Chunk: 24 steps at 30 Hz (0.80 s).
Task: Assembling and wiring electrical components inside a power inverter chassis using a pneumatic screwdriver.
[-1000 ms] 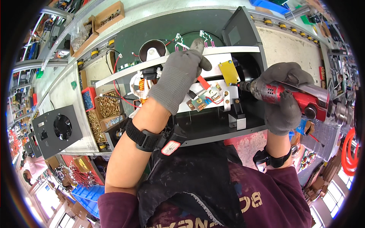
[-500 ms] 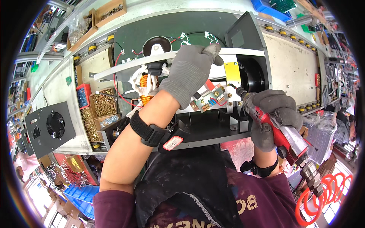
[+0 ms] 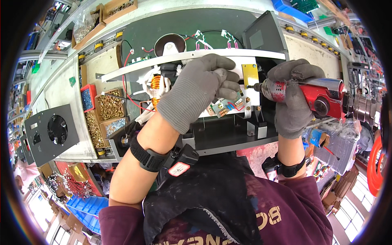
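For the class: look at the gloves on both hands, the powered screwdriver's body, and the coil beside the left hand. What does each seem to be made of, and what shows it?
Gloves on the left hand and right hand: grey knitted fabric, visibly ribbed.
Screwdriver: red casing, glossy with highlights, probably painted metal or plastic.
Coil: orange-copper windings, likely enamelled copper wire.

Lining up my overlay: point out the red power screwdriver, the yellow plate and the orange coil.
red power screwdriver [image 3: 322, 96], head view, on its red body.
yellow plate [image 3: 250, 74], head view, on its flat face.
orange coil [image 3: 155, 83], head view, on its windings.
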{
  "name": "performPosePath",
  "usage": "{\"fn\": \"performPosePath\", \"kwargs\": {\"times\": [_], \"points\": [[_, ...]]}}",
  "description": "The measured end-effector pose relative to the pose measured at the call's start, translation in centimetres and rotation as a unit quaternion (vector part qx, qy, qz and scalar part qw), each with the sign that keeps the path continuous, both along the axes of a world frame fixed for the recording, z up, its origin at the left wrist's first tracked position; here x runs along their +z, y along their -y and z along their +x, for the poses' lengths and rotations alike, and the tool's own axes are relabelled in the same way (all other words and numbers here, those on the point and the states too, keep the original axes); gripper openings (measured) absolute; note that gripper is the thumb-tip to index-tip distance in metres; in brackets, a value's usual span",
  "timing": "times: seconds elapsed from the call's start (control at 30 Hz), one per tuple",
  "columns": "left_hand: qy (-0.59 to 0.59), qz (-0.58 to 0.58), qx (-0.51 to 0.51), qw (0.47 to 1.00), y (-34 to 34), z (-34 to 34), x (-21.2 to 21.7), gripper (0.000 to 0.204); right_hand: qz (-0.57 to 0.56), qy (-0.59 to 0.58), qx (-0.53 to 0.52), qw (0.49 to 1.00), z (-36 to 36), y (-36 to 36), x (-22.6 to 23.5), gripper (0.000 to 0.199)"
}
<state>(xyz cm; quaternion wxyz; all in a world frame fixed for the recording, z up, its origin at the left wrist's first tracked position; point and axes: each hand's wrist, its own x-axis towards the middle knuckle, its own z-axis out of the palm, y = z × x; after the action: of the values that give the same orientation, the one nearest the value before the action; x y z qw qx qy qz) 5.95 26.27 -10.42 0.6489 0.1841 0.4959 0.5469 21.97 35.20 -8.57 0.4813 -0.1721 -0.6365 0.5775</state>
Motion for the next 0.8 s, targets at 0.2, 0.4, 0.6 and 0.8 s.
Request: {"fn": "performPosePath", "kwargs": {"times": [0.2,0.4,0.6,0.8], "points": [[0.001,-0.067,0.003,0.998,0.6,1.0,0.4,0.027,0.019,0.054,0.004,0.998,0.1,0.3,0.2,0.021],[0.075,-0.056,0.086,0.992,0.9,2.1,0.2,0.026,0.038,0.067,-0.063,0.995,1.5,0.8,2.8,0.042],[0.126,-0.106,0.035,0.986,0.1,2.6,-0.1,0.032,0.046,-0.102,0.044,0.993,1.5,0.7,5.3,0.029],[0.133,-0.120,0.055,0.982,-0.4,3.6,0.6,0.029,-0.006,-0.101,-0.027,0.994,2.3,1.3,4.4,0.025]]}}
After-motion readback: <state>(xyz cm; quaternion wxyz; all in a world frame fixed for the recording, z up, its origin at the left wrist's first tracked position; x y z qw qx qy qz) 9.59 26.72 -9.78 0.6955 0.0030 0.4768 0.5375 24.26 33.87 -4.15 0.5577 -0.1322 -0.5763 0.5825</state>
